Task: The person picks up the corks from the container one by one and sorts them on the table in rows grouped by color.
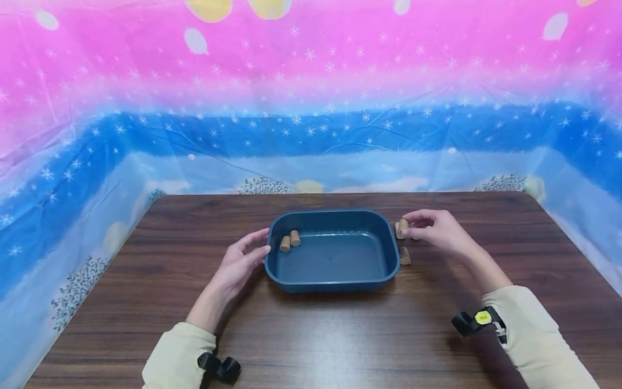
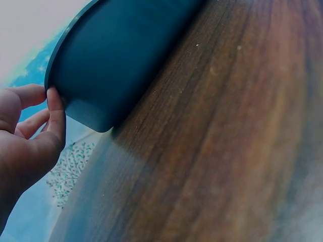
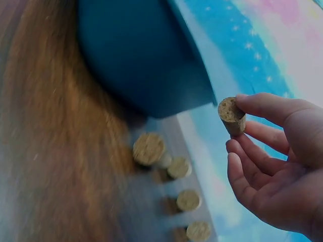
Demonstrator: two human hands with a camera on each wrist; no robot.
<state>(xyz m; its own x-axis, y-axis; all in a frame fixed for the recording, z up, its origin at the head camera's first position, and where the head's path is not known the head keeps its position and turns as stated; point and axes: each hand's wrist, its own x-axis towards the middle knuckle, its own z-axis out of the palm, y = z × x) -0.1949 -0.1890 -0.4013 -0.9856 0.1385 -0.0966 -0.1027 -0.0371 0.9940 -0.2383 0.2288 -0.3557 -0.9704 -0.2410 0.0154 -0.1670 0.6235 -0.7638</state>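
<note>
A dark blue rectangular plastic tub stands on the table. At its left end, the left hand touches the outer wall near the rim with thumb and fingertips, as the left wrist view also shows. Beyond the tub's right end, the right hand pinches a tapered cork stopper between thumb and fingers, raised off the table. Several more cork stoppers stand on the table below that hand, partly hidden by it in the head view. Two cork stoppers are inside the tub at the left.
The brown wood-grain table runs back to a pink and blue snowflake-patterned cloth, which hangs behind it and along both sides. Black wrist mounts sit at both beige sleeves.
</note>
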